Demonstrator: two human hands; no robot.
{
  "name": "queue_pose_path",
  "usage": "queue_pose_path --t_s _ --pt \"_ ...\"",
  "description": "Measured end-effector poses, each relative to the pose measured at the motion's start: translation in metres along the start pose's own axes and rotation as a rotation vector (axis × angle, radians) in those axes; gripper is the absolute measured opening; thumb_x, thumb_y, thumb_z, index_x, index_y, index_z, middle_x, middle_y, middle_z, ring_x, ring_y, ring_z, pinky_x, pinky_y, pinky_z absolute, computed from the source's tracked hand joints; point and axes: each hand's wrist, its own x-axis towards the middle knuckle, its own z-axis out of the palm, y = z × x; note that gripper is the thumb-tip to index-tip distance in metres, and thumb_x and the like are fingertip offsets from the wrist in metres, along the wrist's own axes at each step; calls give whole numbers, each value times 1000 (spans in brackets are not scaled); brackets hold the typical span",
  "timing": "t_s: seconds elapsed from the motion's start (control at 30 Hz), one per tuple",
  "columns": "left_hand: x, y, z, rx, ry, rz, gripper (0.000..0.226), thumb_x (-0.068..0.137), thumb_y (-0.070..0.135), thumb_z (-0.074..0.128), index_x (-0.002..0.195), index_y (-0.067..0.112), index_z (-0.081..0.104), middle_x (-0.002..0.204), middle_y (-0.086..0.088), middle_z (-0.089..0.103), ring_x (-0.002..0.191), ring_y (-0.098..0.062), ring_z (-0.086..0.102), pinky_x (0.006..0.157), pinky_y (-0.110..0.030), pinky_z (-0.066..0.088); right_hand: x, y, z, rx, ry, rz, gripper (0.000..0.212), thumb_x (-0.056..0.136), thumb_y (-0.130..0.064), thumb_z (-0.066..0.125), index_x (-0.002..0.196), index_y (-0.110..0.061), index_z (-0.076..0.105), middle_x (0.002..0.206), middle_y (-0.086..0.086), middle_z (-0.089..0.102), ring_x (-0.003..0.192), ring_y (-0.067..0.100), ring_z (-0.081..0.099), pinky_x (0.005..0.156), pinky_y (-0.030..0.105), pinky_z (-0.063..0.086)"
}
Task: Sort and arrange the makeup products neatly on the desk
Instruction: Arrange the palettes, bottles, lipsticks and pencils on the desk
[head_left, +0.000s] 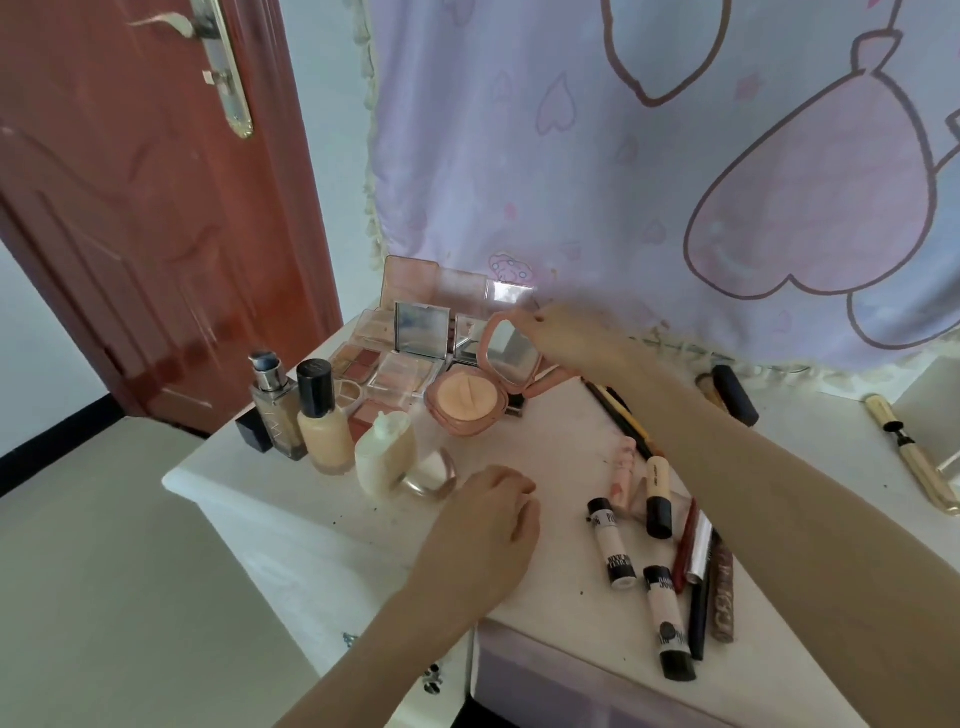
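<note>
Makeup covers the white desk (322, 525) I look down on. My right hand (571, 338) reaches to the far side and holds the top edge of the lid of a pink powder compact (467, 400). I think the fingers pinch the rim, but they are blurry. The compact stands open near the middle of the desk, with its mirror up and a peach puff inside.

My left hand (488, 525) rests on the near part of the desk, well apart from the compact. Its fingers are loosely curled and hold nothing.

Left of the compact stand three bottles close together: a square glass foundation bottle (275, 410), a round foundation bottle (322, 421) with a black cap, and a cream bottle (387, 452). A small shiny round thing (431, 478) lies just beside the cream bottle; I cannot tell what it is. Behind the bottles, at the far side, open eyeshadow palettes (384, 364) lie and stand in a bunch.

On the near right lie tubes in a loose pile: a white concealer tube (613, 545), another white tube (665, 618), a tan concealer (657, 493) and dark lip sticks (706, 571). Far right lies a gold mascara (909, 452), away from the rest.

A red door (135, 208) is on the left, and a purple heart curtain (623, 156) hangs behind the desk.
</note>
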Motion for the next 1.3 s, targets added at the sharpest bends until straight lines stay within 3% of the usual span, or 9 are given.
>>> queue_pose_path --t_s 0.17,0.3,0.47,0.57,0.67,0.77,0.87,0.97,1.3 --pt "2 -21 14 292 -97 271 44 89 32 33 120 16 60 128 -1 58 120 -17 54 101 -35 36 8 -6 16 -136 -28 -21 35 98 -30 41 104 -2 60 64 4 39 66 28 58 70 51 57" --pt "6 -25 15 353 -74 333 45 91 32 33 125 17 57 132 1 55 124 -14 50 103 -38 35 13 -5 24 -203 -64 -29 45 98 -32 40 101 8 60 51 1 31 54 24 52 72 51 57" --pt "6 -25 17 417 -73 349 45 90 33 32 123 20 59 131 4 56 122 -12 51 100 -35 41 17 -6 32 -289 -79 -57 57 98 -37 38 102 16 58 57 8 38 83 44 63 85 56 49" --pt "5 -24 16 429 -58 343 45 89 33 32 123 20 60 130 4 57 121 -12 52 100 -35 40 20 -6 34 -272 -96 -67 49 99 -35 37 95 8 63 71 15 45 90 48 62 80 56 52" --pt "3 -21 16 347 -24 349 42 88 28 35 118 17 62 127 0 59 120 -15 53 101 -35 40 19 -8 35 -296 -91 -85 38 101 -25 35 70 -22 57 72 14 47 86 43 65 76 53 55" --pt "-2 -20 16 294 40 365 39 86 23 38 112 13 65 122 -3 62 118 -17 55 101 -33 42 19 -9 35 -302 -84 -101 39 101 -25 34 66 -27 50 65 9 44 78 37 64 78 50 55" --pt "-4 -21 14 297 74 384 37 86 21 39 110 12 66 120 -4 63 117 -18 56 102 -31 42 21 -6 32 -321 -94 -87 41 100 -32 37 73 -7 55 61 6 42 72 33 61 76 47 56" --pt "-7 -23 11 293 87 400 35 87 22 40 109 12 66 120 -3 63 118 -18 55 102 -33 42 21 -2 31 -296 -133 -73 52 99 -36 38 104 11 60 63 8 38 84 44 63 76 53 55" --pt "-16 -35 -9 255 45 354 33 92 27 40 109 17 67 116 4 65 115 -8 54 103 -14 27 17 -4 31 -252 -139 -79 36 100 -32 39 105 -3 61 59 3 37 65 23 57 69 44 59"
